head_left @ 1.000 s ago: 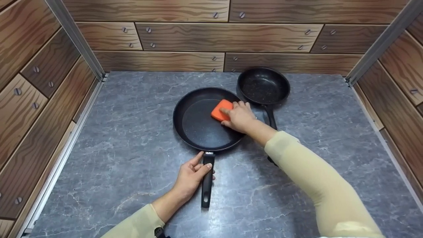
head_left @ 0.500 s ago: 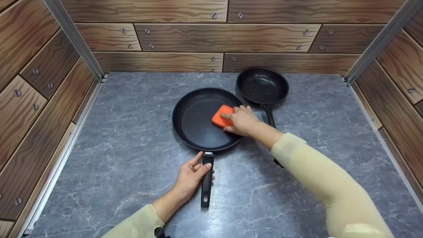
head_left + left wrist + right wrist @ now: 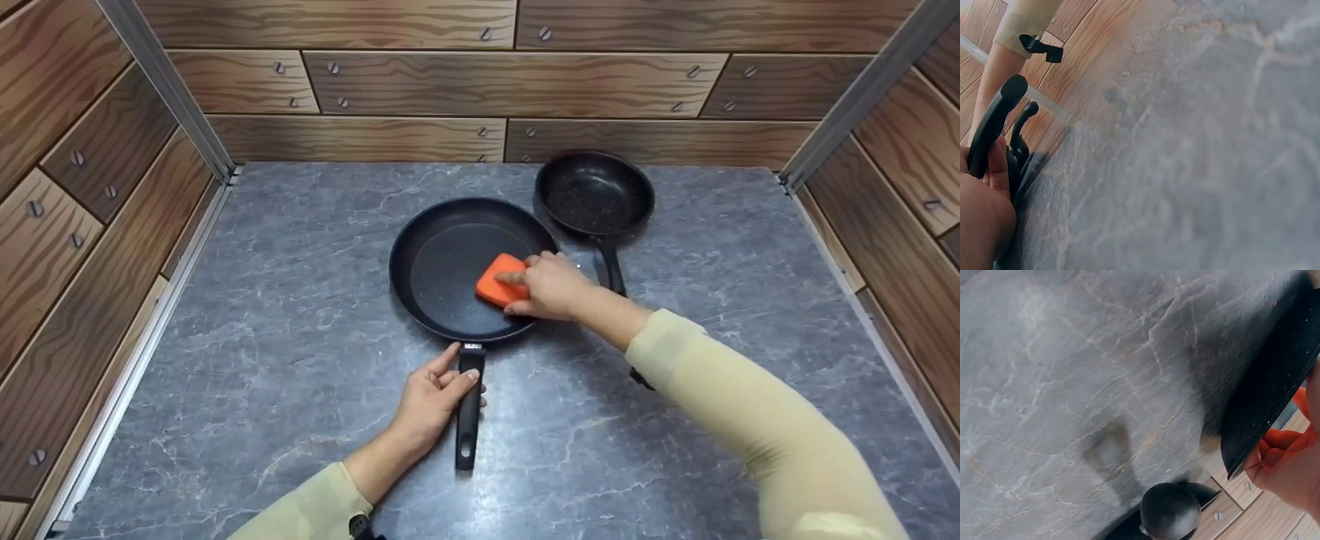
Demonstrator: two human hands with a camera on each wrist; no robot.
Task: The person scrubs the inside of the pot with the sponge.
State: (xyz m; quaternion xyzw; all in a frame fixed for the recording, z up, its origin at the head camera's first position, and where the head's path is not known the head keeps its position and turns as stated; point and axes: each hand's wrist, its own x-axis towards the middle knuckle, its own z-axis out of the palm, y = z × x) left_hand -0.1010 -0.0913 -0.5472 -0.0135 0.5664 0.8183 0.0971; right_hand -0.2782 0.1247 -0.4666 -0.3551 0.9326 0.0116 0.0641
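A large black frying pan sits mid-table, its handle pointing toward me. My left hand grips that handle near the pan end, thumb on top. In the left wrist view the handle juts up from the left hand. Inside the pan my right hand holds an orange sponge against the right part of the base, index finger lying over its top. The right wrist view shows the right hand behind the pan's outer wall; the sponge's contact face is hidden.
A smaller black frying pan stands at the back right, close to the large pan's rim, its handle pointing toward me beside the right wrist. Wood-patterned walls border the grey marbled table at the back and sides.
My right hand has slid the sponge toward me, from the upper right of the pan's base to lower right. The left hand and both pans stay in place.
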